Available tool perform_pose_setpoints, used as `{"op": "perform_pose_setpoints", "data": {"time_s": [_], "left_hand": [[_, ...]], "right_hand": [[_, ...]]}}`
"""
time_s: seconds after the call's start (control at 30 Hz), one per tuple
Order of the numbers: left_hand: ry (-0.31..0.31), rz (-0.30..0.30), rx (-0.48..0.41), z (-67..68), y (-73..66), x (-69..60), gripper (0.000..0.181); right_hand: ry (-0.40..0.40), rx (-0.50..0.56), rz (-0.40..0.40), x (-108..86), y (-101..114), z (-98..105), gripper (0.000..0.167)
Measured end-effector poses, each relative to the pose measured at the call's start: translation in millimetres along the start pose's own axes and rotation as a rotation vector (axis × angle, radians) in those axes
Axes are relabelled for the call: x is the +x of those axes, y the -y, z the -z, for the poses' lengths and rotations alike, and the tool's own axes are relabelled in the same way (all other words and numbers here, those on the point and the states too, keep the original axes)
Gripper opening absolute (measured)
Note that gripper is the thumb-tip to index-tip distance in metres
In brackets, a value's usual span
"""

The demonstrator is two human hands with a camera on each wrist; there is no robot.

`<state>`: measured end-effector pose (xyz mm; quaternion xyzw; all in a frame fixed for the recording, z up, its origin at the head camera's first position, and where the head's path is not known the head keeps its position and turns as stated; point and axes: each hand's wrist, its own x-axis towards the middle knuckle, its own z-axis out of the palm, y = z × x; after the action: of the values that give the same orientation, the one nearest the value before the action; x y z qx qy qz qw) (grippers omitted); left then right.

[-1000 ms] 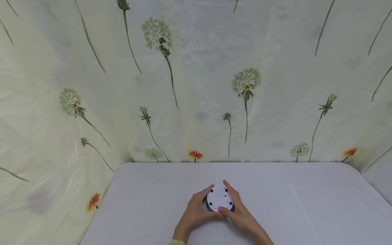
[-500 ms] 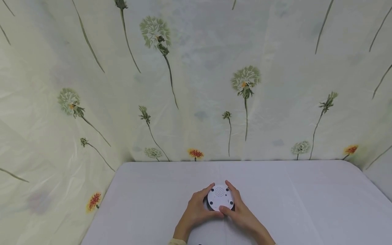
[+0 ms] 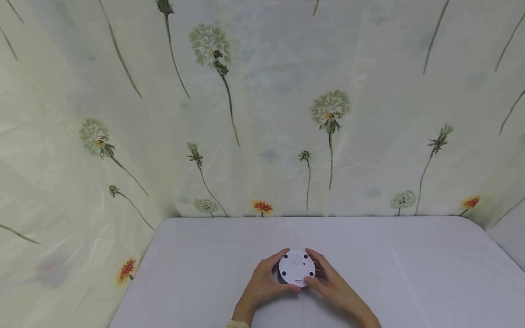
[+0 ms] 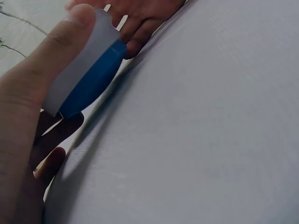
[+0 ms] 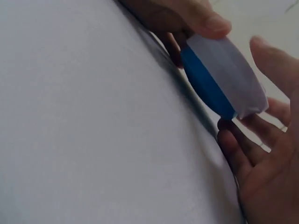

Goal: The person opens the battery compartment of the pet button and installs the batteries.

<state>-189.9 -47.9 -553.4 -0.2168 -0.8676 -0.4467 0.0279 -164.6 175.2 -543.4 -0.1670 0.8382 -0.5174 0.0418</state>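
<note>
A round white plastic device (image 3: 296, 265) is held just over the table, its flat face up. That face has a ring of small speaker holes, several dark round feet and a slot near the lower edge. In the left wrist view its other side is blue (image 4: 93, 81). My left hand (image 3: 264, 279) grips its left side, with the thumb on the white part and fingers under the blue part. My right hand (image 3: 331, 283) is at the right side. In the right wrist view its fingers touch the rim, while its thumb (image 5: 275, 60) stands apart from the white face.
A white cloth covers the table (image 3: 197, 255), which has rounded far corners. Behind it and to the left hangs a pale curtain (image 3: 270, 114) printed with dandelions and orange flowers.
My right hand has moved slightly right and down, its fingers spreading away from the rim. The device has shifted a little right and down, while my left hand has stayed on it.
</note>
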Motion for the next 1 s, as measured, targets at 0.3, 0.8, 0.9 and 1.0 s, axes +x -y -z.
{"op": "perform_pose_setpoints", "data": {"time_s": [0.3, 0.8, 0.9, 1.0], "left_hand": [[0.033, -0.041, -0.113, -1.7, -1.3, 1.1, 0.095], [0.051, -0.106, -0.134, 0.2, 1.3, 2.1, 0.096], [0.025, -0.188, -0.158, 0.1, 4.7, 3.8, 0.091], [0.009, -0.232, -0.178, -0.2, 6.7, 5.4, 0.085]], "right_hand": [[0.036, -0.025, 0.1, -4.9, -7.0, 7.3, 0.084], [0.004, 0.091, 0.02, -0.7, -9.4, 10.7, 0.066], [-0.001, 0.146, -0.012, 0.6, -9.9, 12.8, 0.053], [0.008, 0.201, -0.03, 2.1, -11.6, 14.5, 0.044]]}}
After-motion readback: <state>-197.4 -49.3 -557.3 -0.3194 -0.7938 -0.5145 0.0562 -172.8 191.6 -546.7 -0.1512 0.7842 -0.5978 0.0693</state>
